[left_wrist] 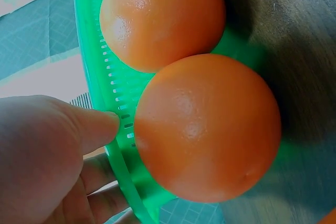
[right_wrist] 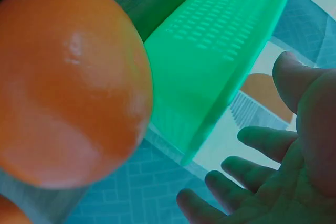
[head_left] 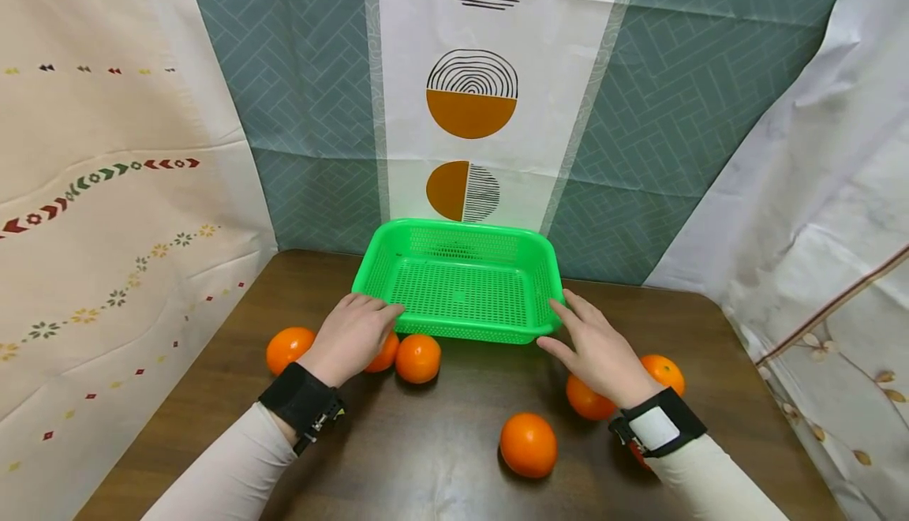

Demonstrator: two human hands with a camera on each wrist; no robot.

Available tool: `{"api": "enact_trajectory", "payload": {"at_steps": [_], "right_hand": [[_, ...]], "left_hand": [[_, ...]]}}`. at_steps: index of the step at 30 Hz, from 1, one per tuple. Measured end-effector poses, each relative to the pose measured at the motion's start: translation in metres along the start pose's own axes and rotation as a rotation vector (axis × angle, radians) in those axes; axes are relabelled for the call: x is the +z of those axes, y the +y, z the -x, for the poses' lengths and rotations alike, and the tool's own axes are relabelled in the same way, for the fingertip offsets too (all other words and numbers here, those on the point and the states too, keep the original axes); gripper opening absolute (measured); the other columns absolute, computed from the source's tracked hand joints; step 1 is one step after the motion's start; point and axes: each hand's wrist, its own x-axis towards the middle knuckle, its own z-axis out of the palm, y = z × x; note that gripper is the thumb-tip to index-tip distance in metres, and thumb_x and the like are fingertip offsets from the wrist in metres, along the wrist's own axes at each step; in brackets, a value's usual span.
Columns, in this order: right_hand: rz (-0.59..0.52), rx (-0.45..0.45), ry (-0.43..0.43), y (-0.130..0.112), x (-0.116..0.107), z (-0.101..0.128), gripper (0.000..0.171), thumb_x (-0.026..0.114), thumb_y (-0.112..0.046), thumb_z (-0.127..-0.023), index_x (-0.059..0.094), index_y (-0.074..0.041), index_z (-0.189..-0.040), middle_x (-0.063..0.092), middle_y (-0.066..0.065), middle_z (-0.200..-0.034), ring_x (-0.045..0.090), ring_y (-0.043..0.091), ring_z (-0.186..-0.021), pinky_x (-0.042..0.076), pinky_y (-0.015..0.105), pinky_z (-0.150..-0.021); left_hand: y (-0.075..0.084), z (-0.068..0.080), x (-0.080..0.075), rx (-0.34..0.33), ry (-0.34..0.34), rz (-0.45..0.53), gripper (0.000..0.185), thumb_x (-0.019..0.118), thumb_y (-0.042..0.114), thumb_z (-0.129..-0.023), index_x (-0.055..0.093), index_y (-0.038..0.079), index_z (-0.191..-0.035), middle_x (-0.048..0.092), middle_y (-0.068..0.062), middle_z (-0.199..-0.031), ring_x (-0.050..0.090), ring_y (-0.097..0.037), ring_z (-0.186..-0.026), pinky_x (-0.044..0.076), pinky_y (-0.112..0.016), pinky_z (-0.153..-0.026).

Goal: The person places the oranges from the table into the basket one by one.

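Green perforated basket [head_left: 460, 297] sits upright toward 12 o'clock on the brown table [head_left: 426, 466]. At its 8 o'clock corner, the left hand [head_left: 355, 330] grips the rim between thumb and fingers; at 4 o'clock, the right hand [head_left: 604, 351] spreads its fingers, released, just beside the basket. Around the basket, one orange [head_left: 418, 359] lies at 7, a second [head_left: 289, 348] out at 8, a third [head_left: 529, 445] at 5. Beyond, at 12, hangs a grey-green and white curtain [head_left: 305, 110].
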Motion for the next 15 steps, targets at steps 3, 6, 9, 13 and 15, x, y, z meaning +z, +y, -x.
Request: {"api": "enact_trajectory", "payload": {"at_steps": [3, 6, 9, 13, 15], "right_hand": [[0.028, -0.035, 0.027, -0.003, -0.004, 0.012, 0.077, 0.069, -0.046, -0.094, 0.042, -0.002, -0.152, 0.031, 0.02, -0.159, 0.031, 0.04, -0.145, 0.038, 0.058, -0.108], [0.044, -0.059, 0.054, -0.008, -0.009, 0.023, 0.077, 0.072, -0.045, -0.092, 0.045, -0.004, -0.151, 0.034, 0.017, -0.158, 0.033, 0.039, -0.144, 0.04, 0.057, -0.106], [0.055, -0.071, 0.065, -0.014, -0.011, 0.033, 0.076, 0.073, -0.047, -0.091, 0.047, -0.006, -0.15, 0.036, 0.014, -0.158, 0.033, 0.037, -0.144, 0.041, 0.057, -0.106], [0.066, -0.094, 0.074, -0.022, -0.015, 0.044, 0.076, 0.071, -0.05, -0.091, 0.049, -0.008, -0.149, 0.039, 0.012, -0.157, 0.032, 0.034, -0.146, 0.039, 0.056, -0.108], [0.073, -0.106, 0.082, -0.026, -0.016, 0.049, 0.075, 0.072, -0.05, -0.09, 0.049, -0.009, -0.149, 0.04, 0.011, -0.156, 0.032, 0.032, -0.147, 0.038, 0.054, -0.109]], "left_hand": [[0.0, 0.0, 0.001, 0.004, 0.002, -0.006, 0.031, 0.071, 0.016, -0.095, 0.07, 0.01, -0.126, 0.072, -0.007, -0.112, 0.065, -0.03, -0.105, 0.044, -0.05, -0.102], [-0.001, 0.001, 0.001, 0.006, 0.004, -0.012, 0.031, 0.07, 0.017, -0.096, 0.07, 0.01, -0.126, 0.072, -0.007, -0.112, 0.065, -0.03, -0.105, 0.044, -0.05, -0.102], [-0.002, 0.001, 0.002, 0.005, 0.01, -0.016, 0.031, 0.07, 0.017, -0.096, 0.07, 0.01, -0.126, 0.072, -0.007, -0.111, 0.065, -0.03, -0.105, 0.044, -0.05, -0.102], [-0.002, 0.001, 0.003, 0.005, 0.037, -0.008, 0.031, 0.072, 0.016, -0.094, 0.071, 0.009, -0.124, 0.072, -0.007, -0.111, 0.065, -0.03, -0.105, 0.045, -0.051, -0.102], [-0.001, 0.001, 0.004, 0.006, 0.056, 0.003, 0.03, 0.074, 0.016, -0.093, 0.071, 0.007, -0.122, 0.072, -0.008, -0.111, 0.065, -0.03, -0.105, 0.046, -0.051, -0.101]]}}
